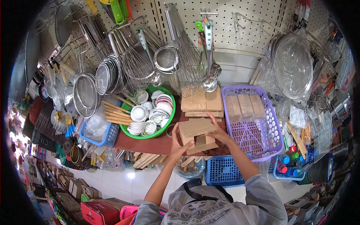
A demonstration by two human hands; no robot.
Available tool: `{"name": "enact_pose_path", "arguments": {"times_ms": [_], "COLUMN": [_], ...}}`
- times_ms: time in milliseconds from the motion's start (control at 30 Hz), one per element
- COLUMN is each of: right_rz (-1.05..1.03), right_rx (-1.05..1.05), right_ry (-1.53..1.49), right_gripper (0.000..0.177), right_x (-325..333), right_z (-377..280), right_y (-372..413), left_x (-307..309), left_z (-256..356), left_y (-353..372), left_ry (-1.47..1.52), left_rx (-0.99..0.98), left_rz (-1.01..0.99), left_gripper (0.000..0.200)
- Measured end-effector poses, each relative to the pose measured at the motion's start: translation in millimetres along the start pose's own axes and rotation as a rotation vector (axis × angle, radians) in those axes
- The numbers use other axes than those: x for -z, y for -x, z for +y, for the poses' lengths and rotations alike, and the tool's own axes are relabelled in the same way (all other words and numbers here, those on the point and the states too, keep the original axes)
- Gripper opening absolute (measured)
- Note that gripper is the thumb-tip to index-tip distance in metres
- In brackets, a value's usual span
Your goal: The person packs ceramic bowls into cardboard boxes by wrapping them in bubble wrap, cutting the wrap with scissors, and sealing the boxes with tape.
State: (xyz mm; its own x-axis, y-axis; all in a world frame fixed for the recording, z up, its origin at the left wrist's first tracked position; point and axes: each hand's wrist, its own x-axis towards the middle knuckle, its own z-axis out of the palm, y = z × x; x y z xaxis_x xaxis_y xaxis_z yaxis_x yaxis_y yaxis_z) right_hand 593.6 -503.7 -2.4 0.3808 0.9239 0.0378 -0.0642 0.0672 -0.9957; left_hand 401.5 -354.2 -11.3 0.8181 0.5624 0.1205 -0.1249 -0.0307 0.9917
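Between my two hands is a small brown cardboard box (192,129), held just above the front of a reddish-brown table. An opening shows in the side facing me, with a flap folded below it. My left hand (179,145) grips the box's left side, thumb on the near face and fingers along the edge. On the right end, my right hand (220,135) is closed around the box, with a finger reaching up past its top. Behind the box lies a stack of flattened cardboard (201,100). To the right, a purple basket (276,132) holds several plastic-wrapped brown packs (245,106).
Left of my hands, a green basin (173,107) holds small white bowls (138,113) and wooden-handled tools. A blue basket (98,141) sits farther left. Whisks (187,60), strainers (166,59) and ladles (209,83) hang from the pegboard. A blue crate (224,173) stands below the table's front edge.
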Motion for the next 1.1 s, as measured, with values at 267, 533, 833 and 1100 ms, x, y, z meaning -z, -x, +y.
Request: {"name": "enact_pose_path", "arguments": {"times_ms": [267, 533, 833, 1100], "right_rz": [-0.110, -0.046, -0.131, 0.004], "right_rx": [0.099, 0.106, -0.006, 0.140], "right_ry": [-0.084, -0.023, 0.319, 0.584], "right_gripper": [0.119, 0.116, 0.100, 0.090], "right_x": [-1, -7, -11, -41], "right_z": [-6, -20, -7, 28], "right_y": [1, 3, -3, -3], "left_x": [8, 6, 51, 66], "left_z": [12, 15, -11, -32], "left_y": [3, -1, -8, -2], "left_ry": [-0.024, 0.008, -0.497, -0.634], "left_rx": [-0.028, -0.049, -0.100, -0.231], "left_rz": [-0.131, -0.198, -0.275, -0.232], "left_gripper": [0.115, 0.118, 0.103, 0.084]}}
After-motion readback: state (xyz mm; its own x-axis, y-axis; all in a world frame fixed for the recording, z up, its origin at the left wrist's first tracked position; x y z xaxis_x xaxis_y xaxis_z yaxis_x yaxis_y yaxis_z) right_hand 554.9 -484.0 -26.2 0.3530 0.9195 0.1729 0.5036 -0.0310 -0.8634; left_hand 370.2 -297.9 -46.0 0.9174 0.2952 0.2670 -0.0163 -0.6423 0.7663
